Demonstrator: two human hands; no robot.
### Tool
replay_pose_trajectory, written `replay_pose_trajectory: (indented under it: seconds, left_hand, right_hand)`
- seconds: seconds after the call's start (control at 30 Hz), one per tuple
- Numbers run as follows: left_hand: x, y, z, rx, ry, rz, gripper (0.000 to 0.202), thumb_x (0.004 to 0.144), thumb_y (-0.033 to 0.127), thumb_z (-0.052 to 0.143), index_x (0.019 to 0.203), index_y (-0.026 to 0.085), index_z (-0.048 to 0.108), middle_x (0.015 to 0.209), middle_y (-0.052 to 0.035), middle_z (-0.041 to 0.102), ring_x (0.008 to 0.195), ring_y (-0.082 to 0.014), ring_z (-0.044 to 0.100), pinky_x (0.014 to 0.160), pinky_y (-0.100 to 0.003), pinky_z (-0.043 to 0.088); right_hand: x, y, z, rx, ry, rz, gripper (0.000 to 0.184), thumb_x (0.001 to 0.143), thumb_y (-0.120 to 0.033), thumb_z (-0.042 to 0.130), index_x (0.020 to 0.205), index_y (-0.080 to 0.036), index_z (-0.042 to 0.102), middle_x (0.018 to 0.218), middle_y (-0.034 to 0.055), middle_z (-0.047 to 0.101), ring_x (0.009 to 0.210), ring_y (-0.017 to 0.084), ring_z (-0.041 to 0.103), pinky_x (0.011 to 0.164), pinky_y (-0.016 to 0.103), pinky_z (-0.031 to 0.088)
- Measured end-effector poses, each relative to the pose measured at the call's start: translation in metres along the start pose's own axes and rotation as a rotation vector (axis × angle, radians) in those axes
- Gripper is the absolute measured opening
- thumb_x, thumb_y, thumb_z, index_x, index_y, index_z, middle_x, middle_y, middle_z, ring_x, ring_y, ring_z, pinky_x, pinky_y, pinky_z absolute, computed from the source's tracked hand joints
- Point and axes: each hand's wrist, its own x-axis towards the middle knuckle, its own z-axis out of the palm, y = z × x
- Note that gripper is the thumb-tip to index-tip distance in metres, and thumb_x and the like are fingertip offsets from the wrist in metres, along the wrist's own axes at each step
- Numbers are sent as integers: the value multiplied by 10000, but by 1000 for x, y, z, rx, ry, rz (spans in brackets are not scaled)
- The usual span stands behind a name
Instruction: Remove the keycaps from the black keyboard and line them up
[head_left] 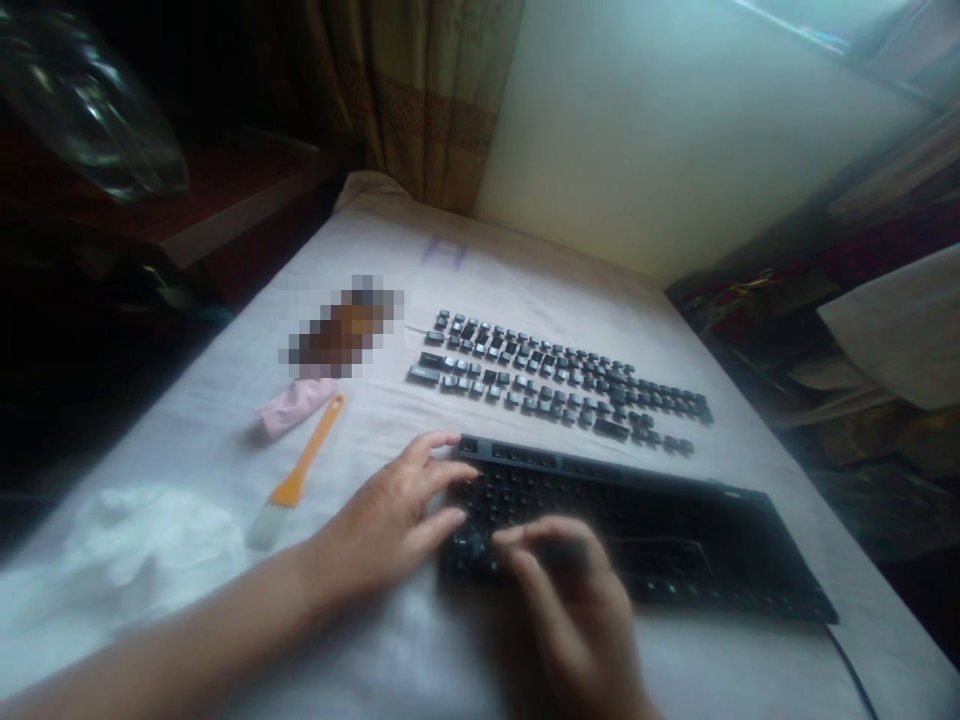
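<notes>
A black computer keyboard lies at a slant on the pale cloth, most of its key places bare of caps. My left hand rests at its left end, fingers spread and fingertips touching the frame and the key area. Over the lower left part of the keyboard is my right hand, thumb and forefinger brought together in a pinch near the lower rows. What sits between those fingertips, if anything, is too blurred to make out. Beyond the keyboard, loose black keycaps are laid out in rows.
Left of the keycaps lie an orange-handled brush, a pink folded piece and a pixelated item. A crumpled white cloth is at the near left. A cable leaves the keyboard's right end. A wall stands behind.
</notes>
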Motion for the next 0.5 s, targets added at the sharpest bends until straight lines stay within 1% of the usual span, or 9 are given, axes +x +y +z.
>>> replay_pose_trajectory:
  seconds: [0.07, 0.1, 0.13, 0.17, 0.23, 0.27, 0.4, 0.5]
  left_hand:
    - [-1, 4, -3, -46, 6, -38, 259, 878, 267, 601, 1132, 237, 637, 1378, -106, 503, 884, -173, 676, 722, -319, 605]
    - [-2, 6, -4, -62, 11, -41, 248, 871, 302, 619, 1110, 237, 640, 1345, -98, 528, 832, -157, 672, 683, -296, 599]
    - [-3, 7, -5, -72, 15, -24, 253, 859, 327, 644, 1096, 240, 641, 1293, -87, 561, 828, -155, 668, 687, -286, 592]
    - [-4, 9, -5, -73, 16, 9, 259, 847, 335, 669, 1088, 244, 642, 1228, -72, 598, 859, -163, 666, 725, -285, 585]
    - [-5, 10, -4, -52, 13, 103, 253, 845, 309, 688, 1087, 253, 642, 1090, -42, 656, 930, -174, 660, 807, -283, 560]
    - [-6, 11, -3, -36, 13, 146, 233, 858, 286, 676, 1087, 256, 641, 1036, -30, 677, 929, -169, 663, 819, -275, 550]
    - [-6, 11, 1, 55, 48, 278, 177, 900, 223, 614, 1076, 238, 627, 938, -15, 734, 836, -154, 696, 758, -244, 554]
    - [-6, 11, 0, 133, 78, 344, 174, 900, 205, 606, 1074, 221, 613, 913, -16, 754, 798, -158, 712, 719, -232, 569]
  right_hand:
    - [0, 3, -1, -51, -21, -80, 150, 905, -145, 590, 1022, -239, 592, 877, 26, 733, 775, 152, 720, 709, 246, 598]
    - [0, 4, -1, -82, -26, -116, 165, 902, -139, 591, 1034, -237, 588, 885, 29, 733, 780, 153, 722, 711, 247, 599]
    - [0, 6, -1, -111, -24, -147, 167, 902, -142, 592, 1041, -233, 586, 886, 32, 734, 781, 154, 723, 712, 249, 600]
    - [0, 7, -1, -133, -16, -173, 154, 908, -154, 587, 1041, -230, 584, 884, 35, 734, 777, 155, 724, 710, 250, 601]
    - [1, 11, 2, -159, 23, -206, 100, 932, -202, 566, 1027, -225, 584, 865, 36, 737, 757, 156, 725, 701, 252, 602]
    - [1, 12, 3, -169, 45, -218, 78, 945, -230, 552, 1014, -224, 589, 852, 36, 738, 744, 157, 724, 692, 252, 603]
    - [3, 19, 11, -210, 95, -278, 126, 972, -323, 531, 986, -233, 618, 803, 26, 743, 690, 154, 727, 663, 239, 606]
    - [5, 25, 15, -234, 124, -320, 181, 985, -367, 515, 972, -232, 636, 779, 31, 750, 656, 153, 736, 641, 221, 606]
